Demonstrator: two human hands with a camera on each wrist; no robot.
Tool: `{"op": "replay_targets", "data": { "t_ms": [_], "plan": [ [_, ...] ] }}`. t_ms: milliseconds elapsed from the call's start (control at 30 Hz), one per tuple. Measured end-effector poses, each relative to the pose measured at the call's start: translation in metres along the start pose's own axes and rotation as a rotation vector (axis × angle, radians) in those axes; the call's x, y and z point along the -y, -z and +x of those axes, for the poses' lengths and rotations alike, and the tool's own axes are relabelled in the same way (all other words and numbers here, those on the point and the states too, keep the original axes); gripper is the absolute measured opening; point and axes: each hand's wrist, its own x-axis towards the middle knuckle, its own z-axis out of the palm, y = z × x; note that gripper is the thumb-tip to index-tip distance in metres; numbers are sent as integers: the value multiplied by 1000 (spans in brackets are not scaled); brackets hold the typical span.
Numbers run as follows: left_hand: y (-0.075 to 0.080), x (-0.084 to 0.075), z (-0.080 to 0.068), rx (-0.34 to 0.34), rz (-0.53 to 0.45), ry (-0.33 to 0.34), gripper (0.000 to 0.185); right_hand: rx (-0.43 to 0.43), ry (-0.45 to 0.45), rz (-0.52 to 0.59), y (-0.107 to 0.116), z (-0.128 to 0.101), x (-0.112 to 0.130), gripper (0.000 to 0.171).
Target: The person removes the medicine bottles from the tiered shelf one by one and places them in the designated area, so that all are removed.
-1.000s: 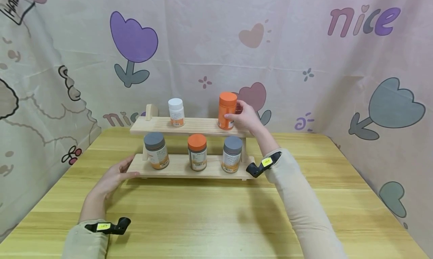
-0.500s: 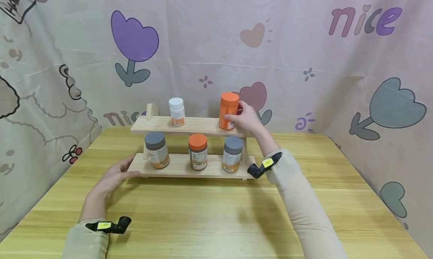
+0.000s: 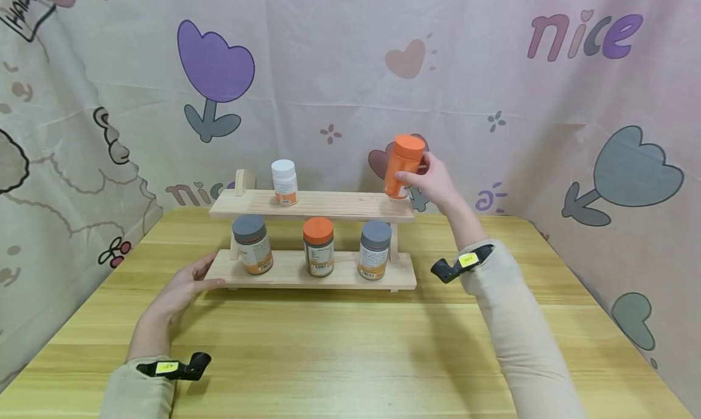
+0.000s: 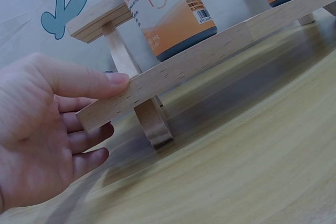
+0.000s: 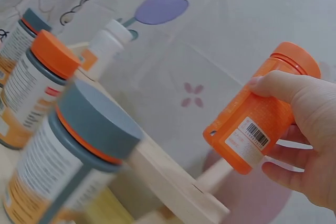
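Bottle [image 5: 257, 116] in pinch of right fingers [image 5: 286, 177], seemingly just off upper shelf [image 3: 339, 205], left fingers [image 4: 89, 162] around lower shelf [image 3: 287, 270]

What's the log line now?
right hand: holds tilted orange bottle off upper shelf; left hand: grips lower shelf at left end; white bottle: upper shelf; three jars: lower shelf

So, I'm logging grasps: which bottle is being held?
The orange-bodied bottle, in the right hand; the other four bottles stand on the wooden rack.
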Motion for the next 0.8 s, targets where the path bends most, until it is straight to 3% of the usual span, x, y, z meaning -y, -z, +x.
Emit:
{"op": "replay_targets", "data": {
  "t_ms": [500,800],
  "plan": [
    [1,1,0,0,-16,-3,89,-76,-100,-39,59,-33,-44,60],
    [2,4,-1,-3,-33,-12,87,-98,-137,-91,62,-54,-88,62]
  ]
}}
